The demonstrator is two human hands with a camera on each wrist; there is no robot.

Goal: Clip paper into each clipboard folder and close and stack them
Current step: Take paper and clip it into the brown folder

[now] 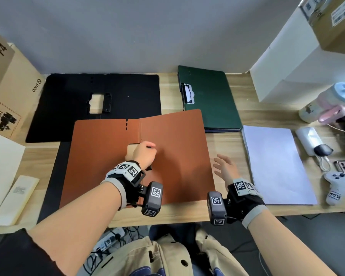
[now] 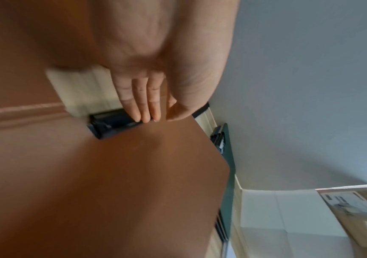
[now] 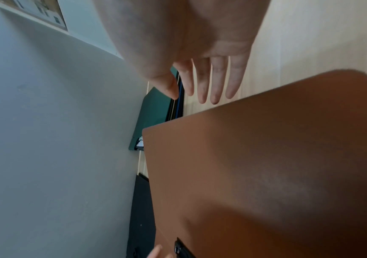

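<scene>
Brown clipboard folder (image 1: 167, 156): open flat on wooden desk (image 1: 167, 216), centre, overlapping black open folder (image 1: 68, 100) behind and to the left.
Black clip (image 2: 111, 124): at brown folder's spine, beside cut-out window.
Left hand (image 1: 144, 154): over the spine, fingers (image 2: 142, 104) bent down with tips on the clip; firm grasp or mere touch not discernible.
Right hand (image 1: 225, 169): released, fingers spread, hovering past folder's right edge, holding nothing.
Green clipboard folder (image 1: 207, 96): closed, on stack, rear right.
White paper (image 1: 277, 166): stacked right of right hand, apart from it.
</scene>
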